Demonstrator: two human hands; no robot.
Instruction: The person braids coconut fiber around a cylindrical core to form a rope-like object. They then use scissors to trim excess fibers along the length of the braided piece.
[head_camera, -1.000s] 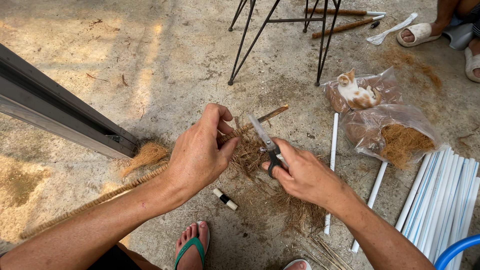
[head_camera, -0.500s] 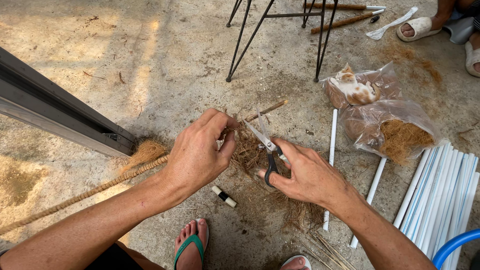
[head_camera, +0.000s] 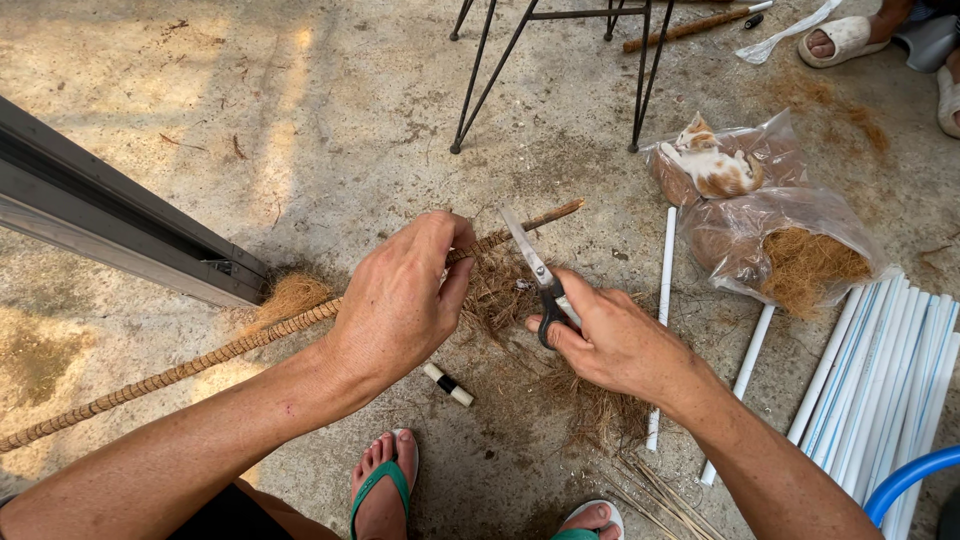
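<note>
Left hand (head_camera: 400, 300) grips one rope-wrapped stick (head_camera: 200, 362) — right hand (head_camera: 610, 340) clasps one scissors (head_camera: 535, 265).

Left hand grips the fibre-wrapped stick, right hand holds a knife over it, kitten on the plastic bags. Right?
Not quite. The head view shows the right hand holding scissors, not a knife. The left hand does grip the fibre-wrapped stick, and the kitten lies on the plastic bags.
</note>
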